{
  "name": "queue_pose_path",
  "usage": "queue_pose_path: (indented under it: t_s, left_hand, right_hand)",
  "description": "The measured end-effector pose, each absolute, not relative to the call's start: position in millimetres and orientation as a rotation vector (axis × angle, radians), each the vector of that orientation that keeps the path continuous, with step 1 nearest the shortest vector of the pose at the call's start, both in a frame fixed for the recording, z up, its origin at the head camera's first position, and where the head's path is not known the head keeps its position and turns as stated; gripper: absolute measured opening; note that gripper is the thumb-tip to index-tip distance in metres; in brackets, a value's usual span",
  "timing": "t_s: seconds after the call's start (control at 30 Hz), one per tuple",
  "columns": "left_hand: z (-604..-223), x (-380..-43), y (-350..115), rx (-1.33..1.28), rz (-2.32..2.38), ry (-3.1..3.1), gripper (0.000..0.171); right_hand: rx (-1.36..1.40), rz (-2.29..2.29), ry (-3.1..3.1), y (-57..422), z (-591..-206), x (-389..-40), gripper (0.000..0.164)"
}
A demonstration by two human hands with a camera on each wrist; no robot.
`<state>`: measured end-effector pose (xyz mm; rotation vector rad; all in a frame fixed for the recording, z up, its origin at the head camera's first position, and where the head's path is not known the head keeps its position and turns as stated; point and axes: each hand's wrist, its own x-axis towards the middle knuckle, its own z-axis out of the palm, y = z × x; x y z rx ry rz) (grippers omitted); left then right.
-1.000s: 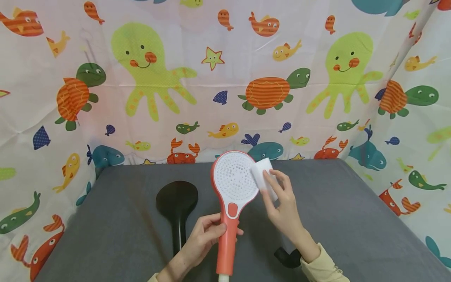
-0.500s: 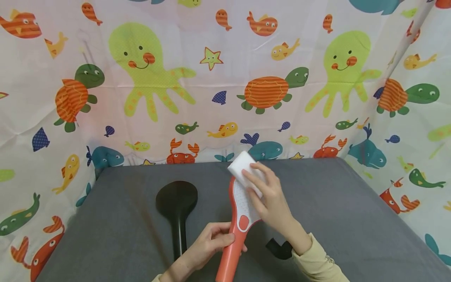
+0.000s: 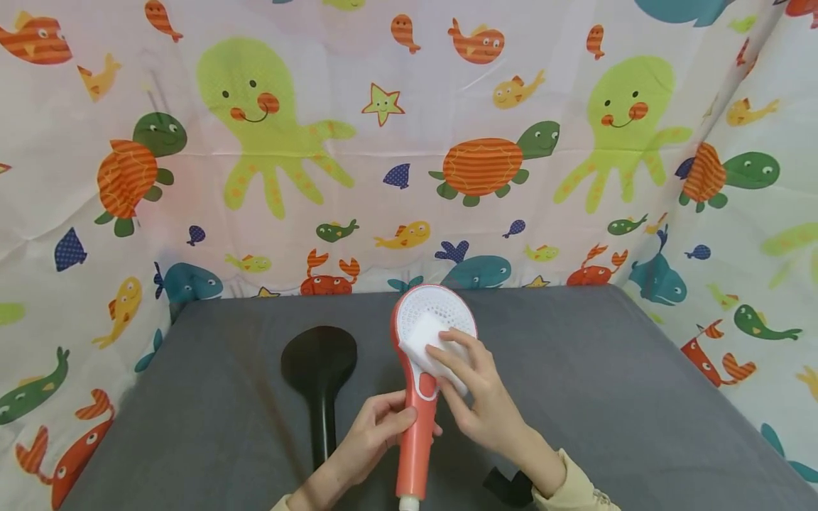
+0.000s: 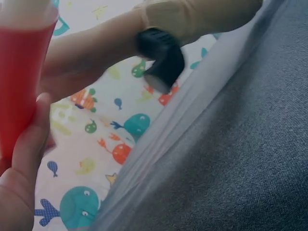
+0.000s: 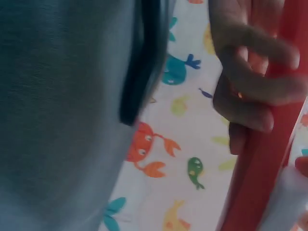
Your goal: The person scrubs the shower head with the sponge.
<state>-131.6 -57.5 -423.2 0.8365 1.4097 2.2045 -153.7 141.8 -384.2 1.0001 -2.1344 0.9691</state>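
An orange-red shower head with a white nozzle face stands tilted up above the table. My left hand grips its handle, thumb across the front. With bent fingers my right hand holds a white sponge against the lower part of the nozzle face, covering some of the holes. In the left wrist view the red handle rises beside the left thumb. The right wrist view has the left fingers curled round the handle, and a blurred bit of the sponge at the lower right.
A black long-handled thing with a rounded head lies on the grey-covered table, left of the hands. Behind, a sea-animal printed curtain hangs around the table. A small black piece is at the right wrist.
The sponge has gone from the right edge of the nozzle face, up across its top, then down to its lower part. The shower head tilted right and came back nearly upright.
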Motion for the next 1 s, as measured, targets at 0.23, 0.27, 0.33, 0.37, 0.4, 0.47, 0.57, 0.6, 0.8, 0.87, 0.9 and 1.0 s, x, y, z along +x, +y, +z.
queue_pose_path:
  t_s: [0.23,0.27,0.33,0.37,0.4,0.47,0.57,0.6,0.8,0.87,0.9,1.0]
  left_hand:
    - [-422.4,-127.1,-53.5,0.889,2.130,1.310,0.037]
    - [-422.0,-126.9,-53.5,0.886,2.137,1.312,0.037]
    - [-421.0,-127.2,-53.8,0.886,2.168,1.328,0.037]
    - [-420.5,-127.6,-54.2,0.887,2.187,1.338,0.036]
    - [-419.9,-128.2,-54.6,0.888,2.205,1.353,0.036]
    - [-419.0,-129.9,-55.4,0.889,2.238,1.379,0.035]
    - [-418.6,-132.1,-56.2,0.881,2.249,1.412,0.036]
    - [-418.7,-132.6,-56.4,0.878,2.241,1.418,0.036]
    - [-418.8,-132.7,-56.7,0.868,2.181,1.416,0.039]
    - [-418.3,-132.0,-56.6,0.864,2.175,1.416,0.039]
    - [-418.1,-131.7,-56.4,0.867,2.171,1.413,0.039]
    - [-418.4,-130.6,-55.2,0.872,2.143,1.402,0.039]
  right_hand:
    - [0.824,0.876,-2.081,145.6,-363.5,-182.7,0.046]
    - [0.772,0.870,-2.074,149.0,-362.8,-186.2,0.045]
    - [0.674,0.860,-2.081,155.7,-363.9,-189.3,0.046]
    - [0.643,0.866,-2.083,158.4,-365.7,-189.1,0.046]
    - [0.625,0.870,-2.085,160.2,-368.2,-187.5,0.047]
    - [0.630,0.883,-2.092,160.3,-374.1,-181.3,0.047]
    - [0.706,0.927,-2.112,153.2,-382.3,-167.9,0.046]
    - [0.735,0.942,-2.113,149.7,-383.8,-163.9,0.045]
    - [0.891,1.013,-2.054,133.6,-379.7,-157.3,0.043]
    - [0.941,1.012,-2.021,131.2,-376.5,-160.1,0.042]
    - [0.965,1.010,-2.015,130.5,-375.2,-161.5,0.041]
    - [1.023,0.960,-2.004,128.7,-370.7,-166.6,0.035]
